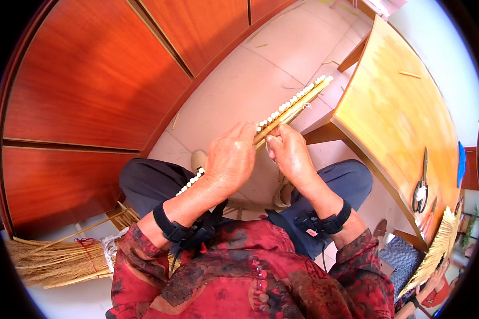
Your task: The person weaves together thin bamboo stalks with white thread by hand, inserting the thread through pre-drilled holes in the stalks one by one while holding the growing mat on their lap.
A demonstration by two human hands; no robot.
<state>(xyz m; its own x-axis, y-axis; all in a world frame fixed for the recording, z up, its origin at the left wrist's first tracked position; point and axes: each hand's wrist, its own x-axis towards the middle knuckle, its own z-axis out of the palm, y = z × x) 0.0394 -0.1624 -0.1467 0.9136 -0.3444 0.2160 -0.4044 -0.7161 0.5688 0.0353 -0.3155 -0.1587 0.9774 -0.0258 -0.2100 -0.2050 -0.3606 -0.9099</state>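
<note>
A long row of pale straw stalks [291,104] lies across my lap, its round cut ends lined up like beads. My left hand [231,157] is wrapped over the middle of it, and more stalk ends show beyond my left wrist. Along the row's right side runs a smooth yellow stick or thick stalk [287,118]. Close beside my left hand, my right hand [291,151] has its fingers curled in against the row's underside. What they pinch is hidden. A small loop of pale thread [306,106] shows near the far end.
At right stands a wooden table [388,111] with black scissors [421,183], a red-handled tool [427,217] and a loose straw. A fan-like straw piece [434,252] and another person's hand [432,283] are at lower right. Red-brown cabinets [90,80] and a straw bundle [58,259] flank my left.
</note>
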